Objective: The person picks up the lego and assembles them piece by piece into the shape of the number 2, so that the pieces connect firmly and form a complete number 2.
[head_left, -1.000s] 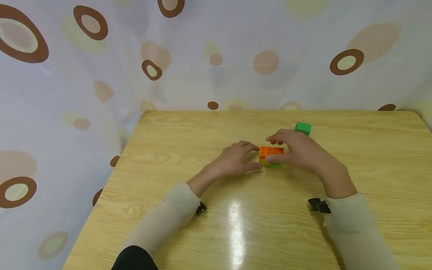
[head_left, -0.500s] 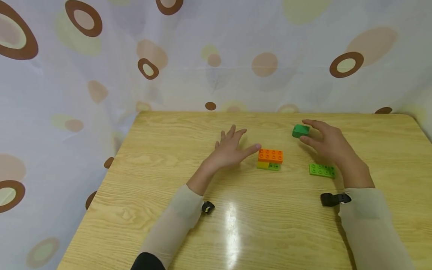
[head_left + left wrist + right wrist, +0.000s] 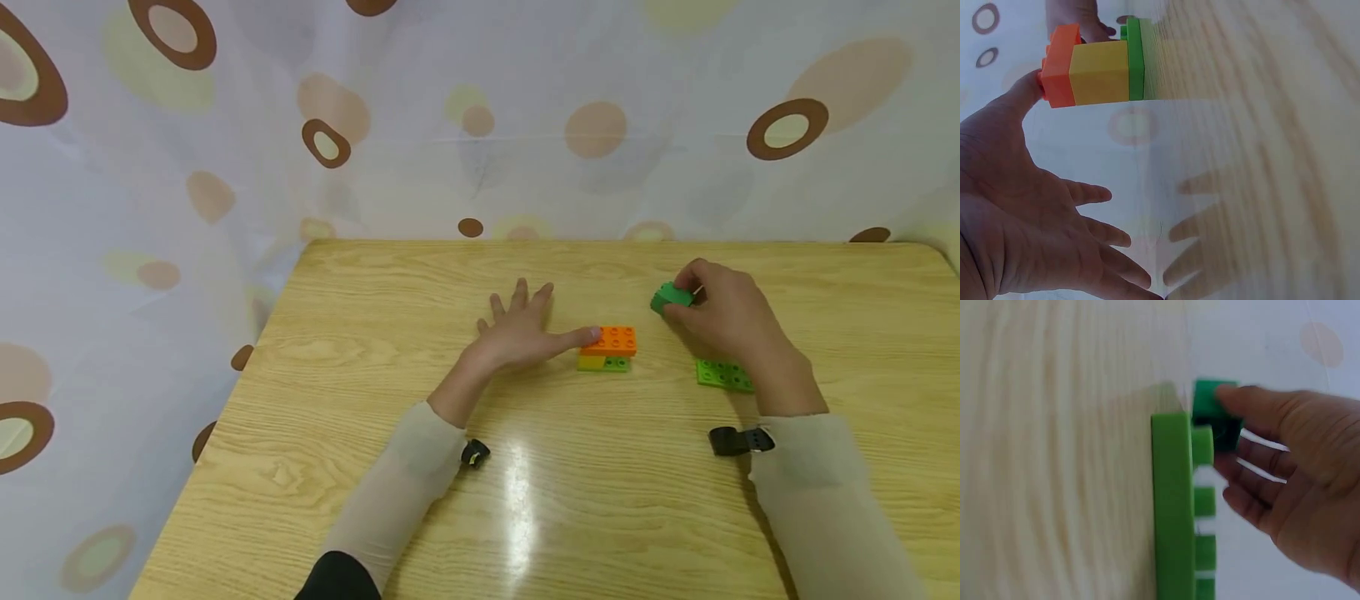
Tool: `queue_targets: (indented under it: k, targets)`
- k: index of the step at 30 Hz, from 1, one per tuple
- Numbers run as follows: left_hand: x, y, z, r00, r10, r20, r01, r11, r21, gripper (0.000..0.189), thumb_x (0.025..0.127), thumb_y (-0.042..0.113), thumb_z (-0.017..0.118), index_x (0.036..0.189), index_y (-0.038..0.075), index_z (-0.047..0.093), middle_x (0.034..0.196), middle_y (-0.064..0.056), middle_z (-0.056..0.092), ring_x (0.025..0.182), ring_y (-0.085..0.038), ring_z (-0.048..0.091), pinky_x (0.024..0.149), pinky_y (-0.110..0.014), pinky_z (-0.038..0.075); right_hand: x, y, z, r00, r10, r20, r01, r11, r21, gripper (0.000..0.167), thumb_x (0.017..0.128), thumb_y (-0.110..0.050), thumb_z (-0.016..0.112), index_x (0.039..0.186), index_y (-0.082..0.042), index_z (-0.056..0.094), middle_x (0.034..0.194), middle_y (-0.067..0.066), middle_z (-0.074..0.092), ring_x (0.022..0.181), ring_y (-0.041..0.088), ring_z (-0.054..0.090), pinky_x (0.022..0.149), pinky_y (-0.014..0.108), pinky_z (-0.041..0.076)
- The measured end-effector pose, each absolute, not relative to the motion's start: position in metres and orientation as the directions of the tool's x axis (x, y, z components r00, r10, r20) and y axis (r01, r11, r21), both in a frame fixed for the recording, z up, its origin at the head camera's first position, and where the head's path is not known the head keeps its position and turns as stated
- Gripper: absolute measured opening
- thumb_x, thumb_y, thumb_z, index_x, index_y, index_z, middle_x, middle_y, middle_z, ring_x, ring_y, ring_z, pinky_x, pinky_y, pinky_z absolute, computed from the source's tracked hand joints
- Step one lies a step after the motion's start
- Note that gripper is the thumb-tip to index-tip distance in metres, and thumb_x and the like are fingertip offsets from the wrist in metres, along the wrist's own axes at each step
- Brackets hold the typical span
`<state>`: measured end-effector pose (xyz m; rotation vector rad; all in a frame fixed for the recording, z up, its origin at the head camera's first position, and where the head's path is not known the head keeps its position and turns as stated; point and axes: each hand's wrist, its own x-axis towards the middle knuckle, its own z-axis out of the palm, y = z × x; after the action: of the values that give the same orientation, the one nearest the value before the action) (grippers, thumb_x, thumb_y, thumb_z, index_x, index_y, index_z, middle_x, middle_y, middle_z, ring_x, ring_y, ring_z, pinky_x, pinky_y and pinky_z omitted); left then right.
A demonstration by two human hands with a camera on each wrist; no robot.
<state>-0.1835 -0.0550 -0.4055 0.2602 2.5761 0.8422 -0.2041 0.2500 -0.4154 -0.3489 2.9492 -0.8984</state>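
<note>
With fingers spread, my left hand (image 3: pixel 515 333) touches the orange brick (image 3: pixel 618 340) with its thumb tip. That brick tops a small stack: a yellow brick (image 3: pixel 1100 73) sits under it, and a flat light-green plate (image 3: pixel 1136 59) forms the base on the table. Thumb and fingers of my right hand (image 3: pixel 731 310) pinch a dark green brick (image 3: pixel 670 296) behind and right of the stack. In the right wrist view the brick's dark hollow side shows. Another light-green studded plate (image 3: pixel 1172 500) lies on the table near the right wrist, partly covered by it in the head view.
The wooden table (image 3: pixel 600 500) carries all the bricks. Its back edge meets a hanging cloth (image 3: pixel 420 108) with brown and beige circles. A dark strap device sits on each wrist.
My right hand left the stack, moved right and back, and now pinches the dark green brick, which has tilted. My left hand spread its fingers and moved its thumb onto the orange brick.
</note>
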Motion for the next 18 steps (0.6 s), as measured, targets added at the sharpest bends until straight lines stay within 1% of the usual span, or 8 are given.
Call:
queue_targets:
  k: [2, 4, 5, 7, 9, 11, 13, 18]
  targets:
    - [-0.184, -0.054, -0.404, -0.894, 0.294, -0.339, 0.041, 0.806, 0.591, 0.115, 0.085, 0.088, 0.057, 0.172, 0.029, 0.013, 0.177, -0.012, -0.011, 0.156, -0.055, -0.013, 0.119, -0.079, 0.002, -0.2, 0.249, -0.411, -0.972, -0.232, 0.031, -0.204, 0.774, -0.6, 0.049, 0.104, -0.025, 0.07, 0.141, 0.003, 0.054, 0.124, 0.027, 0.062, 0.112, 0.045, 0.062, 0.093, 0.061, 0.051]
    - [-0.185, -0.052, -0.404, -0.892, 0.287, -0.349, 0.034, 0.813, 0.581, 0.116, 0.084, 0.088, 0.058, 0.172, 0.029, 0.011, 0.177, -0.011, -0.012, 0.157, -0.055, -0.014, 0.119, -0.079, 0.002, -0.193, 0.25, -0.405, -0.967, -0.251, 0.039, -0.216, 0.733, -0.645, 0.056, 0.105, -0.025, 0.069, 0.151, 0.0, 0.048, 0.128, 0.023, 0.059, 0.116, 0.039, 0.063, 0.095, 0.045, 0.055]
    - [-0.185, -0.051, -0.403, -0.893, 0.282, -0.352, 0.028, 0.814, 0.58, 0.117, 0.084, 0.088, 0.059, 0.172, 0.029, 0.01, 0.177, -0.011, -0.013, 0.157, -0.054, -0.015, 0.119, -0.079, 0.002, -0.188, 0.25, -0.402, -0.964, -0.263, 0.043, -0.222, 0.704, -0.674, 0.058, 0.105, -0.023, 0.069, 0.154, -0.002, 0.046, 0.131, 0.02, 0.058, 0.117, 0.033, 0.064, 0.094, 0.037, 0.056]
    - [-0.186, -0.05, -0.403, -0.893, 0.271, -0.359, 0.017, 0.818, 0.575, 0.119, 0.082, 0.089, 0.06, 0.172, 0.03, 0.009, 0.177, -0.01, -0.014, 0.156, -0.054, -0.017, 0.12, -0.078, 0.001, -0.18, 0.251, -0.397, -0.953, -0.299, 0.051, -0.239, 0.636, -0.733, 0.056, 0.105, -0.02, 0.069, 0.155, -0.004, 0.048, 0.133, 0.016, 0.058, 0.116, 0.018, 0.066, 0.088, 0.024, 0.056]
    - [-0.187, -0.048, -0.403, -0.895, 0.257, -0.365, 0.005, 0.823, 0.568, 0.122, 0.08, 0.091, 0.06, 0.172, 0.03, 0.008, 0.177, -0.009, -0.016, 0.156, -0.055, -0.019, 0.12, -0.078, 0.0, -0.172, 0.249, -0.393, -0.946, -0.321, 0.046, -0.229, 0.561, -0.796, 0.05, 0.104, -0.016, 0.07, 0.15, -0.007, 0.053, 0.132, 0.011, 0.06, 0.111, 0.006, 0.065, 0.08, 0.015, 0.054]
    - [-0.187, -0.045, -0.402, -0.895, 0.238, -0.377, -0.014, 0.829, 0.559, 0.126, 0.076, 0.095, 0.059, 0.172, 0.031, 0.008, 0.176, -0.008, -0.017, 0.155, -0.056, -0.02, 0.119, -0.078, -0.001, -0.166, 0.247, -0.39, -0.934, -0.353, 0.052, -0.229, 0.484, -0.845, 0.043, 0.103, -0.011, 0.071, 0.144, -0.006, 0.059, 0.128, 0.008, 0.064, 0.108, 0.003, 0.067, 0.08, 0.02, 0.057]
    - [-0.187, -0.042, -0.402, -0.89, 0.228, -0.396, -0.031, 0.835, 0.549, 0.129, 0.073, 0.098, 0.058, 0.171, 0.032, 0.008, 0.176, -0.008, -0.018, 0.153, -0.058, -0.021, 0.118, -0.079, -0.002, -0.161, 0.245, -0.39, -0.917, -0.392, 0.07, -0.252, 0.436, -0.864, 0.037, 0.101, -0.007, 0.073, 0.137, -0.006, 0.064, 0.121, 0.006, 0.068, 0.107, 0.008, 0.069, 0.082, 0.023, 0.058]
    - [-0.186, -0.032, -0.4, -0.874, 0.219, -0.434, -0.049, 0.849, 0.526, 0.131, 0.07, 0.101, 0.056, 0.172, 0.032, 0.01, 0.176, -0.011, -0.015, 0.152, -0.062, -0.02, 0.116, -0.082, 0.0, -0.155, 0.246, -0.39, -0.855, -0.502, 0.13, -0.369, 0.413, -0.833, 0.038, 0.096, 0.001, 0.077, 0.131, -0.01, 0.069, 0.116, 0.004, 0.073, 0.11, 0.013, 0.068, 0.09, 0.019, 0.054]
